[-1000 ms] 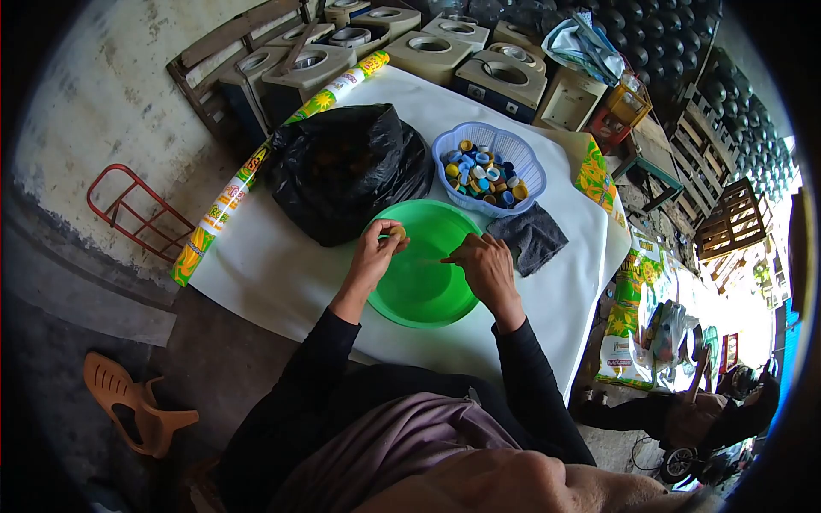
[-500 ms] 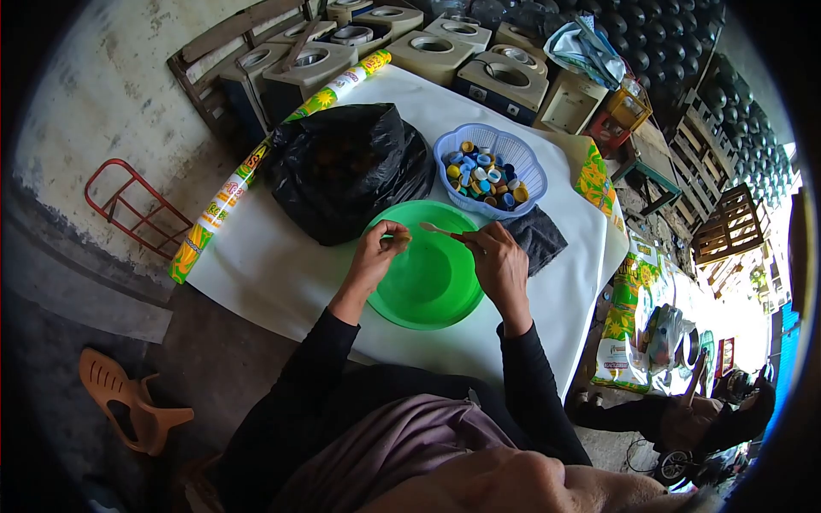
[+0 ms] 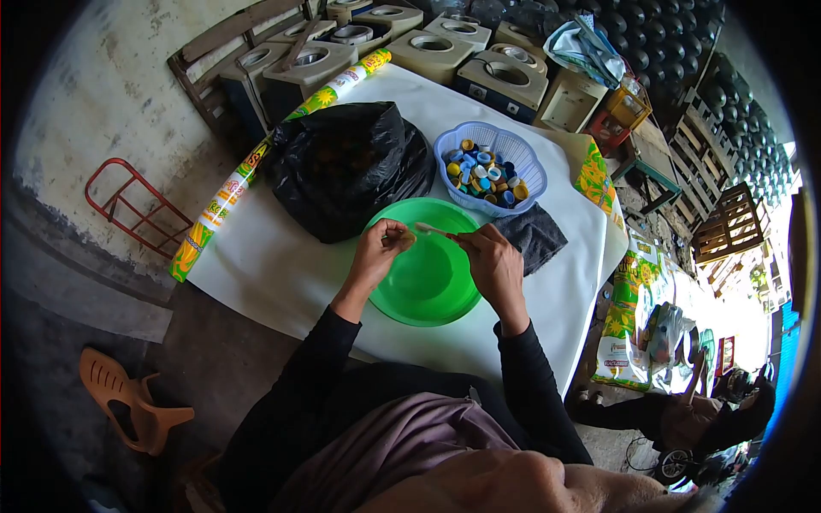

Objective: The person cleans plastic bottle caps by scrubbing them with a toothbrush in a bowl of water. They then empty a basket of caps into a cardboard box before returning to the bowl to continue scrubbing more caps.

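My left hand (image 3: 380,252) is closed in a pinch over the left side of a green basin (image 3: 428,315). Its fingers hold a small brownish bottle cap (image 3: 409,238), mostly covered by them. Above the basin's right side, my right hand (image 3: 494,261) grips a toothbrush (image 3: 434,229) by its handle. The brush's pale head points left and lies close to the cap. Behind the basin stands a blue plastic basket (image 3: 532,164) holding many bottle caps (image 3: 483,175) in blue, yellow and white.
A black plastic bag (image 3: 342,188) sits behind the basin at left. Dark cloth (image 3: 534,239) lies beside the basket on the white-covered table (image 3: 265,256). A printed roll (image 3: 227,201) runs along the left edge. An orange chair (image 3: 137,406) stands at lower left; another person (image 3: 684,419) is far right.
The toothbrush and my right hand have shifted slightly left, bringing the brush head nearer the left fingers. The basin has moved slightly.
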A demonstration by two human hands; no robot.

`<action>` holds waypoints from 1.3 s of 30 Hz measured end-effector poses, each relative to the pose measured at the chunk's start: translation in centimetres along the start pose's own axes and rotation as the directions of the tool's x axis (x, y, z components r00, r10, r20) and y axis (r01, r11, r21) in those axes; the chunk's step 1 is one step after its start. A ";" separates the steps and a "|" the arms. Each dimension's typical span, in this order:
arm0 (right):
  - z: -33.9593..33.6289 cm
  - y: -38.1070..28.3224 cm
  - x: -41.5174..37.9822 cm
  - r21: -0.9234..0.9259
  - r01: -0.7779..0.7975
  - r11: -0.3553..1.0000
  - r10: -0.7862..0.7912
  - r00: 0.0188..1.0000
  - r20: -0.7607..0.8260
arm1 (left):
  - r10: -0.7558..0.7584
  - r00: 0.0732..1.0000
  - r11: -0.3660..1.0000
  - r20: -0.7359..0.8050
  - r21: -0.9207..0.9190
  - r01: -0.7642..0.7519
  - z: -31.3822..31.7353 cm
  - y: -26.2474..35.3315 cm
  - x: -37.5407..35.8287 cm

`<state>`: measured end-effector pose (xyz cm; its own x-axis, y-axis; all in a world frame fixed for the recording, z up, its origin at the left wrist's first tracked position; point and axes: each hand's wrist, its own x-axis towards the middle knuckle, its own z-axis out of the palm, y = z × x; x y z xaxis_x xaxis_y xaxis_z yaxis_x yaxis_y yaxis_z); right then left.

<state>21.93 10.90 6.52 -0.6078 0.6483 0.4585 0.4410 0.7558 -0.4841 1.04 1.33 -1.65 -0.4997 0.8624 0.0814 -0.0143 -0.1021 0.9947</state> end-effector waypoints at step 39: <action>0.9 0.8 0.1 -0.102 0.035 0.994 -0.035 0.999 -0.003 | -0.003 0.999 1.000 -0.049 -0.018 0.002 0.4 1.0 -0.4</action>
<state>21.63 11.50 5.52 -0.6208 0.6217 0.4777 0.4846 0.7832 -0.3895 1.58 1.08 -0.63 -0.5411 0.8376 0.0756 -0.0308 -0.1095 0.9935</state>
